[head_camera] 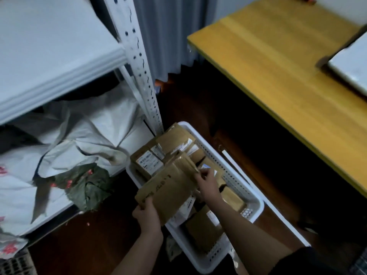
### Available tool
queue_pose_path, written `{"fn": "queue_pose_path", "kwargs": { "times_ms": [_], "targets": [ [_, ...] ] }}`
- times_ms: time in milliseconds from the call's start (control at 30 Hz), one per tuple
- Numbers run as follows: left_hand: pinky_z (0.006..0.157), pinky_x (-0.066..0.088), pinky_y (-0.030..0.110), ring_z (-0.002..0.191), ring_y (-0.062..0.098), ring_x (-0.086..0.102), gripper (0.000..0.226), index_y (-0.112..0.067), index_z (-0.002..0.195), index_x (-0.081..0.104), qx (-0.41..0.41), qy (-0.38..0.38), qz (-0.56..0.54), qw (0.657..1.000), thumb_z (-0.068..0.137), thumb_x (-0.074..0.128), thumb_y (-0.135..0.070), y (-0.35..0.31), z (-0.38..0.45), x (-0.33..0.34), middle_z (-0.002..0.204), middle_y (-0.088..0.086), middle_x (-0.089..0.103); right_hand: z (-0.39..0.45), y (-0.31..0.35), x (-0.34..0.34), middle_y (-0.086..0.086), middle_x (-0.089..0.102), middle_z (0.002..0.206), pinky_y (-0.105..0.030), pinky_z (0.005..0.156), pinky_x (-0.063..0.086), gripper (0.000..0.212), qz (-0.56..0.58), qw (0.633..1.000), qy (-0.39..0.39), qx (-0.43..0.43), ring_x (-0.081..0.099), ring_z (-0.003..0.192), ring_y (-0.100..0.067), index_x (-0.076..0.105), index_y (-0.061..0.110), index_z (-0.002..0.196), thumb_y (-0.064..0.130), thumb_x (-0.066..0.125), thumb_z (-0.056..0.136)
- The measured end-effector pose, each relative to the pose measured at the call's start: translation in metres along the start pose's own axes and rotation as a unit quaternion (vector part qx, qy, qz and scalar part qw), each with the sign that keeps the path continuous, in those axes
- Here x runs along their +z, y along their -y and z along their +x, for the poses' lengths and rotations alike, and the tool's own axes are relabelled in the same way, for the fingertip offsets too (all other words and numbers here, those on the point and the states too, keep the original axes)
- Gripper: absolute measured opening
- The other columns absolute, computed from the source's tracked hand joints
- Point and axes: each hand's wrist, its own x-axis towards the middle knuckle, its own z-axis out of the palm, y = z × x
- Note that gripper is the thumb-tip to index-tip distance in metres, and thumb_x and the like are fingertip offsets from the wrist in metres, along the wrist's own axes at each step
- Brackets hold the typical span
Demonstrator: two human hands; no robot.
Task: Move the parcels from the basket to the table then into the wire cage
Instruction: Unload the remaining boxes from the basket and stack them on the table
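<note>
Down on the dark floor, a white perforated basket (251,192) sits packed with brown cardboard parcels (174,139). Above its near-left side, both hands hold one flat cardboard parcel (168,187): the left hand (148,215) grips its near corner with curled fingers, and the right hand (207,184) pinches its far edge by a strip of tape. Dark handwriting runs across this parcel's face, too blurred to read. Several parcels in the basket carry white printed labels (148,161), the print illegible. Right of the basket stands the wooden table (278,76); left of it, a white metal shelf (59,56) over crumpled white bags (79,135).
</note>
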Motion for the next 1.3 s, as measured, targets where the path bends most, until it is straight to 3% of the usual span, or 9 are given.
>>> {"fn": "queue_pose_path", "kwargs": {
  "times_ms": [100, 200, 300, 400, 600, 700, 800, 933, 1300],
  "targets": [
    [0.084, 0.052, 0.041, 0.104, 0.033, 0.059, 0.055, -0.003, 0.135, 0.043, 0.034, 0.042, -0.006, 0.999, 0.090, 0.060, -0.030, -0.022, -0.042, 0.002, 0.124, 0.019, 0.057, -0.038, 0.025, -0.026, -0.009, 0.052, 0.101, -0.030, 0.064, 0.050, 0.024, 0.081, 0.995, -0.062, -0.017, 0.054, 0.080, -0.016, 0.045, 0.015, 0.104, 0.033, 0.057, 0.094],
    [0.084, 0.048, 0.038, 0.109, 0.033, 0.057, 0.051, -0.004, 0.136, 0.045, 0.097, 0.088, 0.007, 0.991, 0.094, 0.055, -0.032, -0.052, -0.085, 0.016, 0.126, 0.014, 0.056, -0.069, 0.054, -0.059, -0.007, 0.048, 0.121, -0.047, 0.090, 0.051, 0.034, 0.125, 0.986, -0.094, -0.047, 0.055, 0.105, -0.024, 0.045, 0.023, 0.116, 0.044, 0.057, 0.093],
    [0.095, 0.045, 0.042, 0.120, 0.032, 0.050, 0.059, -0.014, 0.143, 0.037, 0.140, 0.154, 0.042, 0.977, 0.095, 0.049, -0.046, -0.081, -0.129, 0.034, 0.136, 0.005, 0.047, -0.101, 0.088, -0.099, -0.005, 0.035, 0.129, -0.032, 0.089, 0.043, 0.047, 0.140, 0.980, -0.123, -0.068, 0.045, 0.108, -0.020, 0.040, 0.021, 0.136, 0.043, 0.053, 0.096],
    [0.099, 0.044, 0.050, 0.121, 0.034, 0.049, 0.062, -0.013, 0.143, 0.036, 0.179, 0.209, 0.114, 0.955, 0.095, 0.043, -0.051, -0.104, -0.169, 0.058, 0.138, 0.014, 0.045, -0.122, 0.112, -0.137, -0.007, 0.029, 0.134, -0.031, 0.092, 0.041, 0.052, 0.149, 0.971, -0.165, -0.093, 0.043, 0.106, -0.020, 0.039, 0.020, 0.140, 0.041, 0.055, 0.095],
    [0.084, 0.054, 0.044, 0.096, 0.032, 0.063, 0.040, -0.014, 0.117, 0.061, 0.233, 0.328, 0.181, 0.897, 0.089, 0.054, -0.041, -0.130, -0.252, 0.121, 0.110, 0.013, 0.066, -0.163, 0.140, -0.222, -0.014, 0.035, 0.140, -0.028, 0.094, 0.034, 0.048, 0.118, 0.940, -0.311, -0.077, 0.046, 0.117, -0.027, 0.042, 0.012, 0.138, 0.032, 0.054, 0.096],
    [0.062, 0.052, 0.031, 0.086, 0.027, 0.065, 0.022, -0.013, 0.111, 0.060, 0.258, 0.388, 0.216, 0.858, 0.098, 0.049, -0.026, -0.131, -0.299, 0.156, 0.102, 0.011, 0.066, -0.172, 0.139, -0.266, -0.014, 0.037, 0.138, -0.040, 0.101, 0.043, 0.049, 0.133, 0.924, -0.355, -0.057, 0.050, 0.116, -0.032, 0.043, 0.011, 0.136, 0.035, 0.054, 0.095],
    [0.064, 0.056, 0.035, 0.088, 0.027, 0.067, 0.028, -0.014, 0.120, 0.056, 0.290, 0.435, 0.261, 0.812, 0.096, 0.050, -0.025, -0.117, -0.338, 0.194, 0.107, 0.010, 0.066, -0.177, 0.126, -0.314, -0.016, 0.035, 0.138, -0.052, 0.096, 0.048, 0.054, 0.144, 0.915, -0.375, -0.030, 0.052, 0.113, -0.036, 0.041, 0.011, 0.137, 0.040, 0.052, 0.094],
    [0.080, 0.054, 0.038, 0.098, 0.024, 0.062, 0.034, -0.012, 0.129, 0.045, 0.305, 0.472, 0.305, 0.769, 0.096, 0.048, -0.019, -0.079, -0.380, 0.239, 0.115, 0.005, 0.059, -0.184, 0.097, -0.379, -0.014, 0.034, 0.139, -0.045, 0.077, 0.056, 0.055, 0.181, 0.906, -0.381, 0.016, 0.051, 0.104, -0.033, 0.040, 0.008, 0.138, 0.043, 0.049, 0.096],
    [0.073, 0.048, 0.034, 0.104, 0.025, 0.053, 0.062, -0.029, 0.150, 0.023, 0.223, 0.527, 0.437, 0.694, 0.097, 0.042, -0.001, 0.065, -0.468, 0.354, 0.136, 0.010, 0.049, -0.187, -0.012, -0.546, -0.014, 0.055, 0.123, -0.041, 0.067, 0.059, 0.050, 0.186, 0.899, -0.381, 0.108, 0.060, 0.097, -0.032, 0.047, 0.009, 0.126, 0.037, 0.059, 0.086]
  ]
}}
